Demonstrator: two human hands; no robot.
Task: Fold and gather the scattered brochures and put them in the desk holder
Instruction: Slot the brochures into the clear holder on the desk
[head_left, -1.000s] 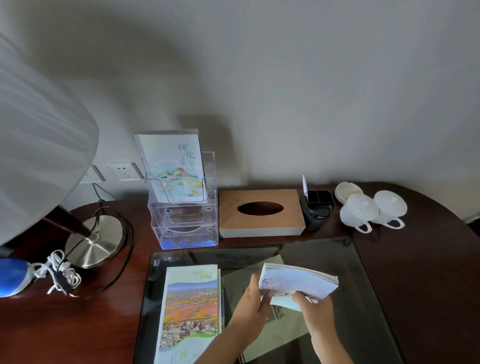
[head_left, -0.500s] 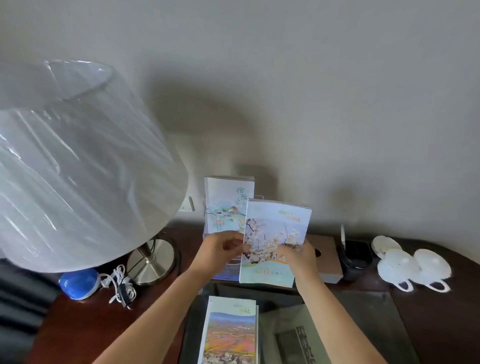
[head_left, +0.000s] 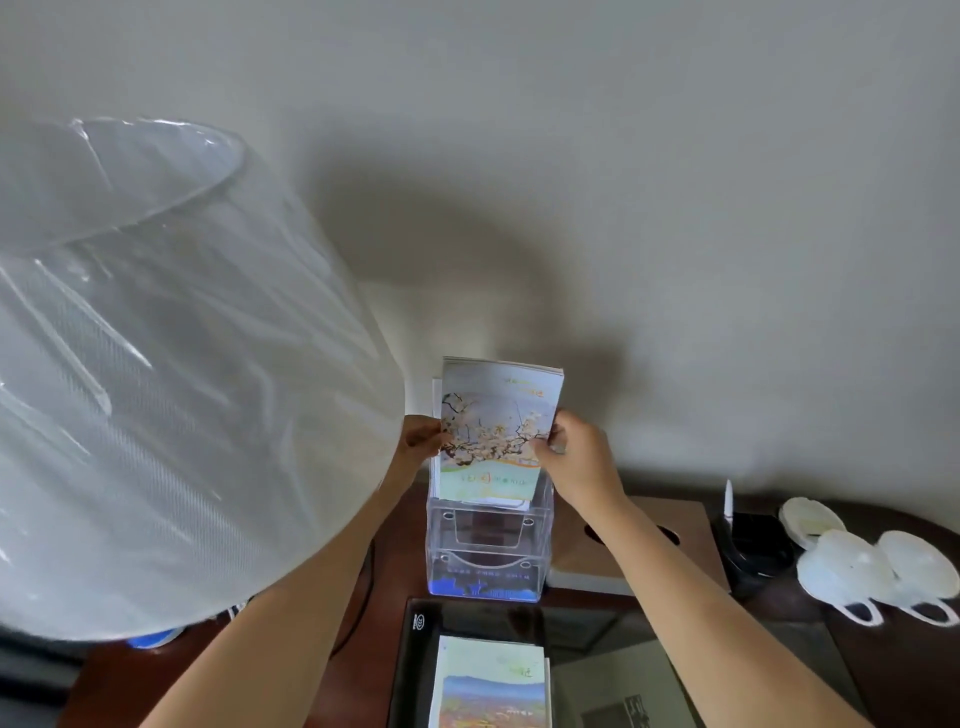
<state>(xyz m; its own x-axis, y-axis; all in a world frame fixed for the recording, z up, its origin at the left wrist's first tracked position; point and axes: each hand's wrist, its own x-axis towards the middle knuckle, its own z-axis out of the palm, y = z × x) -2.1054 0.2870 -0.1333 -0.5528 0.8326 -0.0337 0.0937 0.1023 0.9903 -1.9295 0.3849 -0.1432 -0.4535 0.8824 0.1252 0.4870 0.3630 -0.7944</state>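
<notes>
A stack of folded brochures with a blossom picture (head_left: 496, 426) stands upright in the top tier of the clear acrylic desk holder (head_left: 488, 551). My left hand (head_left: 421, 441) pinches its left edge and my right hand (head_left: 576, 457) grips its right edge. The brochures' lower end sits inside the holder's back pocket, in front of another brochure that is mostly hidden. A second stack of brochures with a landscape cover (head_left: 491, 686) lies flat on the glass desk pad (head_left: 415, 675) in front of the holder.
A large lampshade (head_left: 171, 374) fills the left side, close to my left arm. A wooden tissue box (head_left: 696, 540), a black pen holder (head_left: 753, 545) and white cups (head_left: 872, 577) stand to the right on the dark wooden desk (head_left: 353, 670).
Both hands carried the blossom brochures from above the desk pad up to the holder and lowered them into its top tier. My head moved closer, so the lampshade looms larger.
</notes>
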